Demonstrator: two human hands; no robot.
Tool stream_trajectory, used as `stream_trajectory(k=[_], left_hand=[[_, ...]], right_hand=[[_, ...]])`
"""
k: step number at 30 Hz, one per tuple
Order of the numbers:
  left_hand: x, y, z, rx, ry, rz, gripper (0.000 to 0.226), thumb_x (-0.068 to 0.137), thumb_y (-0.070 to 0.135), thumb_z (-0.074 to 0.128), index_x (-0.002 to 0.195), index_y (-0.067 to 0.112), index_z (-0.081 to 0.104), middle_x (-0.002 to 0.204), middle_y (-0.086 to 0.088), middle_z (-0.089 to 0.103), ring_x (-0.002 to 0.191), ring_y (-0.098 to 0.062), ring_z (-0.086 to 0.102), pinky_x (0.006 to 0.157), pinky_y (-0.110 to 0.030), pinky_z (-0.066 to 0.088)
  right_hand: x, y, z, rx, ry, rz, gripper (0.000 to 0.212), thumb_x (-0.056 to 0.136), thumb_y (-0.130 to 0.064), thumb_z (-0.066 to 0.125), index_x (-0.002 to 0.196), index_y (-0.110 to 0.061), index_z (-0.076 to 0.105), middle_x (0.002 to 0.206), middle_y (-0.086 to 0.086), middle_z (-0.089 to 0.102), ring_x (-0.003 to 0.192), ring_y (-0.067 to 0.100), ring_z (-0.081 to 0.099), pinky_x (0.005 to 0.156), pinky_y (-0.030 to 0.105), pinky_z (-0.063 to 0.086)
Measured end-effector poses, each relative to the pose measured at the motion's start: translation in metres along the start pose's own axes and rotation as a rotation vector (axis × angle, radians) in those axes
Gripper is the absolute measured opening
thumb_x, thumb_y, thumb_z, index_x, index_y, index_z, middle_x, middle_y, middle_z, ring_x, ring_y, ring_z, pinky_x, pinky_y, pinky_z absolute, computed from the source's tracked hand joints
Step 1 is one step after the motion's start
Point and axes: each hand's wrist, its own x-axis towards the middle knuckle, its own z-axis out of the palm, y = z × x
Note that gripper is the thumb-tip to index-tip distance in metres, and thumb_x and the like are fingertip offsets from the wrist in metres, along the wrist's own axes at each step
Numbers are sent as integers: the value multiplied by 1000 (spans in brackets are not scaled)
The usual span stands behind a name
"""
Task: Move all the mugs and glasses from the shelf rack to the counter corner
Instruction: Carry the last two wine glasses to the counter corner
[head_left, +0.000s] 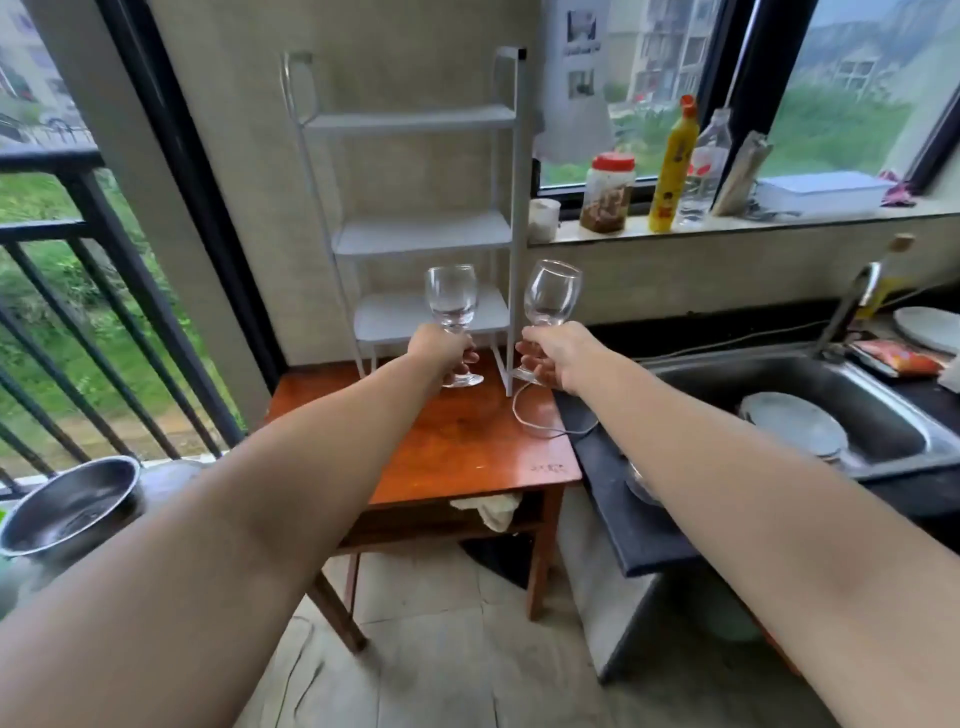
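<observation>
A white shelf rack (421, 236) with three bare shelves stands on a small wooden table (467, 447). My left hand (441, 348) grips the stem of a clear stemmed glass (451, 296), held upright in front of the lowest shelf. My right hand (558, 356) grips the stem of a second clear stemmed glass (551, 293), tilted slightly right, just beside the rack's right post. Both glasses hang above the table's far end. The dark counter (618, 499) lies to the right of the table.
A steel sink (883, 415) with a plate sits in the counter. Jar, yellow bottle and clear bottle line the window sill (727, 226). A white cable (540, 428) lies on the table. A metal bowl (72, 506) sits at the left by the railing.
</observation>
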Motion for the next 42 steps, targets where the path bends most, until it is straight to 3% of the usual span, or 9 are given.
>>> stream_trajectory(k=[6,12,15,19,24,29,33,39,42], left_hand=[[-39,-35,132,66,-217,-56,25,90,10,54,65,7,57,48,-1,60,34,-11,49,34,-14,30],[-118,-38,284,136,-437,-59,33,89,9,55,57,11,52,31,4,51,24,-6,45,30,-11,33],[-167,-24,359,78,-567,-134,29,91,1,50,62,7,49,48,-4,56,24,-5,45,34,-12,45],[-242,-7,451,176,-740,-92,29,92,7,50,63,8,53,60,-5,53,40,-12,47,30,-15,34],[-322,11,545,260,-954,-33,27,91,0,48,64,6,50,60,-8,49,17,-3,42,22,-12,31],[-375,23,625,348,-1108,24,28,86,-2,50,59,5,52,55,-7,48,26,-13,48,42,-30,55],[-415,39,692,453,-1226,106,30,86,1,54,57,5,51,44,-4,49,19,-9,42,25,-17,40],[-454,70,783,537,-1363,192,28,89,3,52,61,4,53,56,-7,52,47,-19,46,54,-30,48],[-474,92,831,587,-1415,242,29,91,4,52,62,5,52,53,-5,53,46,-17,45,51,-26,44]], right_hand=[[-40,96,-110,119,164,181,22,95,-12,51,73,-12,49,62,3,50,21,3,42,26,8,29],[-106,169,-262,224,405,287,24,95,-8,48,72,-11,48,66,6,48,43,10,48,27,9,31],[-143,193,-340,254,528,320,15,95,-10,49,81,-12,51,70,3,53,54,12,45,30,10,31],[-192,228,-435,344,693,331,22,95,-9,48,74,-14,48,69,4,53,51,13,44,29,9,28],[-259,271,-525,488,892,367,23,96,-9,47,73,-13,46,69,4,53,52,13,45,27,7,29],[-314,302,-587,607,1055,390,25,97,-10,45,72,-15,45,67,2,51,41,8,47,26,8,28],[-343,319,-647,681,1182,378,26,97,-9,45,72,-15,45,67,2,50,21,1,46,25,7,28],[-361,318,-729,753,1296,331,23,95,-6,46,75,-15,47,66,5,53,24,4,48,27,7,30],[-370,316,-774,779,1355,313,22,95,-7,48,75,-15,48,65,3,53,27,6,50,27,7,32]])
